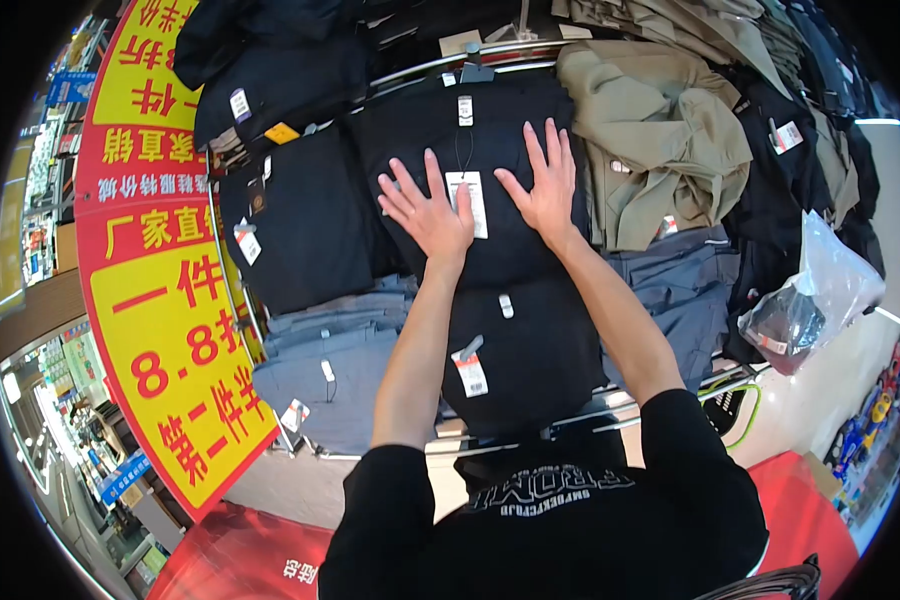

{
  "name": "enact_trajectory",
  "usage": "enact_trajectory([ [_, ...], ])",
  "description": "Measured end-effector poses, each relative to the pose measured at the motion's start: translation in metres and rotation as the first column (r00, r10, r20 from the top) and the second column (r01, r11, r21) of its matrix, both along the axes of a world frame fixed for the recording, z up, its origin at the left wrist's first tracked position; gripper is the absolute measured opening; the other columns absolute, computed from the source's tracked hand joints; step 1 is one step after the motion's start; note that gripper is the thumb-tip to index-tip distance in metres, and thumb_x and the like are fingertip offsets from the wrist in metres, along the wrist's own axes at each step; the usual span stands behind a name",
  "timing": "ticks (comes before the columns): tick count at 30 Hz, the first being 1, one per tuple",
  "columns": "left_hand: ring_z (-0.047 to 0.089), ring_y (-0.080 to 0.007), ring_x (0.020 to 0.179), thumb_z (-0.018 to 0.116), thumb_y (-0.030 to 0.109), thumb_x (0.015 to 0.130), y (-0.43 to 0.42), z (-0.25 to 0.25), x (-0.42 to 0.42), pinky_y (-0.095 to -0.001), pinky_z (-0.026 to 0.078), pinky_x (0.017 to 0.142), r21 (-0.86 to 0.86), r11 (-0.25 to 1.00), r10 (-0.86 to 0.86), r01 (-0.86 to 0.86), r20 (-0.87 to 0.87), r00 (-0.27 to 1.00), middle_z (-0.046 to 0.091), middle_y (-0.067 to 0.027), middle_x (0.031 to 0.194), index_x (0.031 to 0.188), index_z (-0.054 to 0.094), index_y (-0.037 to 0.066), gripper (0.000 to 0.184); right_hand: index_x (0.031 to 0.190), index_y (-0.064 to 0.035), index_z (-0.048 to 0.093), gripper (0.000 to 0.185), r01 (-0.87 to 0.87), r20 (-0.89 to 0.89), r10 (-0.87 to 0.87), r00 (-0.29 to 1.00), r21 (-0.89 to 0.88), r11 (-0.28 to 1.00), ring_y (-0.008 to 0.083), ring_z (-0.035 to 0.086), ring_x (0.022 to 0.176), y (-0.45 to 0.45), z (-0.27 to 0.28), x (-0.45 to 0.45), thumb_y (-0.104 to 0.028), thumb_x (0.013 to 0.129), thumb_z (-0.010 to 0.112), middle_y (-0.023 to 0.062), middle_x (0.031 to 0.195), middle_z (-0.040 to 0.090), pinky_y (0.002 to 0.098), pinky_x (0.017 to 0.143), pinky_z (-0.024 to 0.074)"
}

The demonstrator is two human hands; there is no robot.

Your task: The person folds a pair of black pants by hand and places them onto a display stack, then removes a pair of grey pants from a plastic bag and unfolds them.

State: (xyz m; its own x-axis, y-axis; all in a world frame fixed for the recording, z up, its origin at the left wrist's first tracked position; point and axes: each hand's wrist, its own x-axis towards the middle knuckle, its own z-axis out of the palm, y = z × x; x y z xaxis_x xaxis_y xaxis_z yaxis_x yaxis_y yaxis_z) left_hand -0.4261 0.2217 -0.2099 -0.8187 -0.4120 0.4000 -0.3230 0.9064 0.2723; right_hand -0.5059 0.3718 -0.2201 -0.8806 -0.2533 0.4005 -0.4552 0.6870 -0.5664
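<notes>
Both hands rest on a folded black garment (pixel 410 130) at the top middle of a display of stacked clothes. My left hand (pixel 432 212) lies flat on it with fingers spread, just left of a white hanging tag (pixel 479 205). To the right of that tag my right hand (pixel 545 188) is also flat, its fingers extended upward and the thumb apart. Neither hand grips anything. Nearer to me lies another folded black garment (pixel 540 350) with a white and orange tag (pixel 470 372).
Black trousers (pixel 310 220) and grey-blue garments (pixel 370 375) lie at the left. On the right are khaki garments (pixel 660 130), grey-blue ones (pixel 680 290) and a clear plastic bag (pixel 820 290). A red and yellow sign (pixel 175 340) borders the left side. Metal rails edge the display.
</notes>
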Motion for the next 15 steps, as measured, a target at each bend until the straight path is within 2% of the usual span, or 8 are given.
enact_trajectory([
  [2, 0.013, -0.0489, 0.137, 0.050, 0.041, 0.087, -0.002, 0.001, -0.008, -0.0606, 0.009, 0.109, 0.005, 1.000, 0.016, -0.016, 0.017, 1.000, 0.020, -0.0238, 0.150, 0.142, 0.040, 0.017, 0.060, 0.140, -0.0129, 0.042, 0.074, -0.013, -0.015, 0.012, 1.000, -0.014, 1.000, 0.0447, 0.030, 0.132, -0.001, 0.000, -0.008, -0.045, 0.079, 0.067, 0.0199, 0.148, 0.030, 0.0523, 0.103, 0.0298],
  [10, 0.013, -0.0479, 0.137, 0.048, 0.042, 0.089, -0.008, -0.001, -0.022, -0.0603, 0.009, 0.109, 0.016, 1.000, 0.004, -0.003, -0.027, 1.000, 0.021, -0.0231, 0.150, 0.141, 0.041, 0.017, 0.058, 0.139, -0.0147, 0.044, 0.071, -0.001, -0.011, 0.001, 1.000, -0.035, 0.999, 0.0429, 0.032, 0.132, -0.008, 0.000, -0.022, -0.043, 0.078, 0.069, 0.0183, 0.147, 0.033, 0.0515, 0.103, 0.0305],
  [11, 0.014, -0.0479, 0.137, 0.048, 0.042, 0.088, -0.008, -0.001, -0.022, -0.0601, 0.009, 0.109, 0.018, 1.000, 0.008, -0.007, -0.027, 1.000, 0.022, -0.0231, 0.149, 0.141, 0.041, 0.017, 0.059, 0.137, -0.0138, 0.046, 0.072, 0.000, -0.030, -0.001, 1.000, -0.038, 0.999, 0.0438, 0.034, 0.130, -0.009, -0.002, -0.023, -0.047, 0.077, 0.069, 0.0194, 0.145, 0.034, 0.0536, 0.101, 0.0315],
  [15, 0.015, -0.0479, 0.136, 0.049, 0.042, 0.087, -0.009, -0.001, -0.021, -0.0601, 0.009, 0.109, 0.024, 1.000, 0.007, -0.006, -0.029, 1.000, 0.022, -0.0229, 0.149, 0.141, 0.041, 0.017, 0.060, 0.135, -0.0137, 0.047, 0.070, 0.008, -0.044, -0.011, 0.999, -0.055, 0.998, 0.0433, 0.035, 0.129, -0.008, -0.005, -0.022, -0.046, 0.077, 0.069, 0.0190, 0.143, 0.038, 0.0530, 0.101, 0.0321],
])
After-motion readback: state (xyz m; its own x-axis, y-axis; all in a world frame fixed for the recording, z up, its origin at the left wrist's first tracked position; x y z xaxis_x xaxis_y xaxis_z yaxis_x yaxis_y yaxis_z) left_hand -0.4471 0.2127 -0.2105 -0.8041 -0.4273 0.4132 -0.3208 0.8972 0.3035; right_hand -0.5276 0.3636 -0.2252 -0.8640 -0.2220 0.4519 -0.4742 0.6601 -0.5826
